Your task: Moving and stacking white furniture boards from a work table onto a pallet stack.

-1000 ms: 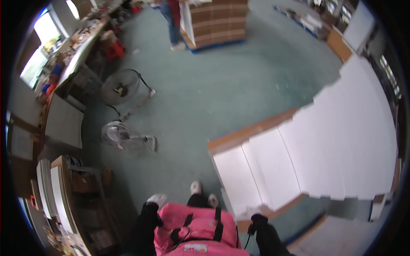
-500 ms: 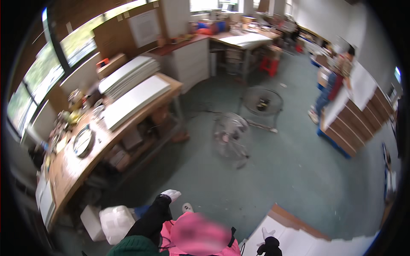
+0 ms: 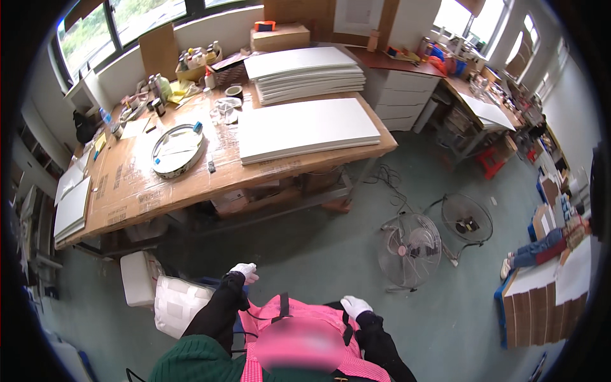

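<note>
My left hand [image 3: 245,272], in a white glove, hangs in front of me on the left with loosely stretched fingers and nothing in it. My right hand [image 3: 356,307], also white-gloved, lies at the right edge of the pink apron [image 3: 275,310] I wear, close to a black strap. Its fingers look mostly straight, with no object visible in them. Ahead stands a cardboard-covered workbench [image 3: 137,202]. On it are a stack of white boards [image 3: 309,130], a taller white stack [image 3: 305,71] behind, and a round tray [image 3: 178,150].
White foam-like blocks [image 3: 139,278] and a white taped bundle [image 3: 180,307] sit on the floor at left. Two floor fans [image 3: 410,250] with trailing cables stand right of the bench. A person [image 3: 552,245] is beside stacked boards [image 3: 541,316] at far right.
My view has turned toward the right, no longer showing the white panels beside my right hand; the bench fills more of the view. My right hand has come in to the apron.
</note>
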Demonstrator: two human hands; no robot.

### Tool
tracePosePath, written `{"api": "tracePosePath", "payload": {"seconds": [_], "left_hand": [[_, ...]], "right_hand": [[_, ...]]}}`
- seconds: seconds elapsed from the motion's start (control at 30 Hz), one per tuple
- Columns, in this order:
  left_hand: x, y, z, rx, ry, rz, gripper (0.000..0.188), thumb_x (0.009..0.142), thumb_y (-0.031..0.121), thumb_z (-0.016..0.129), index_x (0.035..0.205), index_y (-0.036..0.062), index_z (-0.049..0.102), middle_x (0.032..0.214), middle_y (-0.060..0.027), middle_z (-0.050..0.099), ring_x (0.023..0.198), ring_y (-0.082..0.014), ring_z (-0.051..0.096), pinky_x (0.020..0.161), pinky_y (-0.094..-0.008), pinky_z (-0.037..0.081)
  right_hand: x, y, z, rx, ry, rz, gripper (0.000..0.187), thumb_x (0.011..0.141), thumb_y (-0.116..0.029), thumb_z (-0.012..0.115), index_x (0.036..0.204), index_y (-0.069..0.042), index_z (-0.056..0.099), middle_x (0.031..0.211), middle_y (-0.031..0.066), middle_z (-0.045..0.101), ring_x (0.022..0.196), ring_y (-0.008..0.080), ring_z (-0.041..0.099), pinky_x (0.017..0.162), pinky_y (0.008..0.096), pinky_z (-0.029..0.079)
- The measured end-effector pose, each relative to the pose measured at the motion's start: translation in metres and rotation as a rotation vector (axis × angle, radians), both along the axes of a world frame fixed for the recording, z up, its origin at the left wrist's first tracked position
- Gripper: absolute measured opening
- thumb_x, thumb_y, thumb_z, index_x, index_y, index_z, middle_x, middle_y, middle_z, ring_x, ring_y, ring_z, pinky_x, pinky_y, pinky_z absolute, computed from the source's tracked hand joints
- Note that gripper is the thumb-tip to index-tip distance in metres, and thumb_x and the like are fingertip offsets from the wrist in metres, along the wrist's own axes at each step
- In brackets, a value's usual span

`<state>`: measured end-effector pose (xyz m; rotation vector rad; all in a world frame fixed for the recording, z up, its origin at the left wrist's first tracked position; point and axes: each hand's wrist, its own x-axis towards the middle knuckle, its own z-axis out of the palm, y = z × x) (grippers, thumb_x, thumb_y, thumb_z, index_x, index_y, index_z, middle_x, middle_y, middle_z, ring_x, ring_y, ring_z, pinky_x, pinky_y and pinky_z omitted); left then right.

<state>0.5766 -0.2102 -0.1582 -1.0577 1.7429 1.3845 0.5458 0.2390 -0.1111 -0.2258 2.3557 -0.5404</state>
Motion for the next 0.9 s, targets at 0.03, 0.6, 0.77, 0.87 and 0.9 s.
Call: {"api": "tracePosePath", "payload": {"seconds": [0.03, 0.6, 0.77, 0.87, 0.9], "left_hand": [[-0.010, -0.003, 0.003, 0.073, 0.011, 0.082, 0.047, 0.092, 0.040, 0.041, 0.114, 0.0017, 0.058, 0.092, -0.0158, 0.069, 0.081, -0.0288, 0.067, 0.068, -0.0388, 0.053], [-0.280, -0.121, 0.217, 0.094, 0.909, 0.656, 0.062, 0.094, 0.050, 0.040, 0.118, -0.0064, 0.052, 0.067, -0.0119, 0.060, 0.061, -0.0211, 0.060, 0.068, -0.0405, 0.055], [-0.378, -0.167, 0.286, 0.456, 1.105, 0.885, 0.079, 0.091, 0.062, 0.035, 0.137, -0.0029, 0.032, 0.129, -0.0244, 0.047, 0.118, -0.0343, 0.049, 0.095, -0.0508, 0.042], [-0.424, -0.206, 0.300, 0.535, 1.151, 0.902, 0.089, 0.087, 0.068, 0.037, 0.143, 0.0000, 0.021, 0.148, -0.0251, 0.016, 0.136, -0.0419, 0.019, 0.107, -0.0576, 0.022], [-0.437, -0.219, 0.300, 0.556, 1.141, 0.890, 0.089, 0.087, 0.068, 0.037, 0.143, 0.0000, 0.021, 0.148, -0.0251, 0.016, 0.136, -0.0419, 0.019, 0.107, -0.0576, 0.022]], "right_hand": [[-0.025, -0.008, 0.001, -0.041, 0.068, 0.033, 0.048, 0.090, -0.045, 0.042, 0.119, -0.010, 0.057, 0.109, 0.0182, 0.063, 0.104, 0.0320, 0.060, 0.087, 0.0419, 0.047], [-0.585, 0.033, 0.057, -1.334, -0.302, -1.242, 0.062, 0.095, -0.052, 0.037, 0.132, -0.002, 0.040, 0.124, 0.0141, 0.052, 0.100, 0.0237, 0.058, 0.077, 0.0311, 0.053], [-0.703, 0.013, 0.133, -1.403, -0.268, -1.083, 0.055, 0.095, -0.050, 0.038, 0.121, -0.004, 0.053, 0.110, 0.0065, 0.065, 0.049, 0.0074, 0.048, 0.038, 0.0199, 0.038], [-0.750, -0.001, 0.176, -1.558, -0.461, -0.925, 0.055, 0.095, -0.052, 0.037, 0.108, -0.004, 0.060, 0.089, 0.0039, 0.069, 0.036, 0.0053, 0.032, 0.032, 0.0198, 0.027], [-0.758, -0.017, 0.206, -1.516, -0.500, -0.985, 0.056, 0.095, -0.053, 0.036, 0.105, -0.004, 0.061, 0.083, 0.0046, 0.069, 0.035, 0.0057, 0.031, 0.032, 0.0198, 0.026]]}}
